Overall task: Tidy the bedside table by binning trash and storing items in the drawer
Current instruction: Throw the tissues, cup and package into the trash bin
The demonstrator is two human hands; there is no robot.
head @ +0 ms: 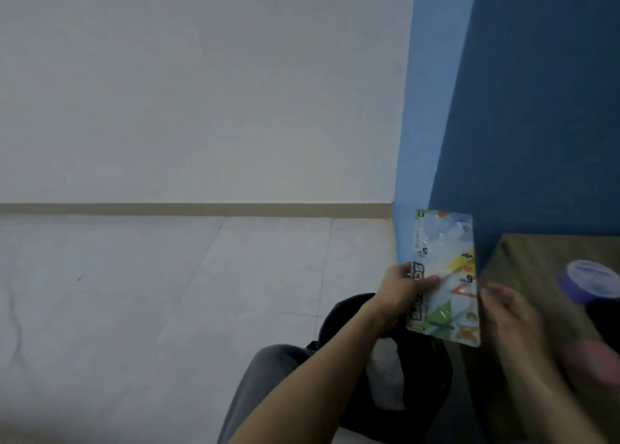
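My left hand [404,292] grips the left edge of a flat, colourful blister-pack card [444,262], held upright above a black bin [432,386]. White crumpled trash [385,376] lies inside the bin. My right hand [510,309] is blurred just right of the card, fingers spread, apart from it and holding nothing. The bedside table [523,265], brown-topped, is at the right edge.
A purple roll of tape [587,280] sits on the table top, with a blurred pink object [593,363] nearer me. A blue wall [536,108] rises behind the table. White wall and pale floor tiles [167,292] spread to the left. My grey-trousered knee [265,369] is beside the bin.
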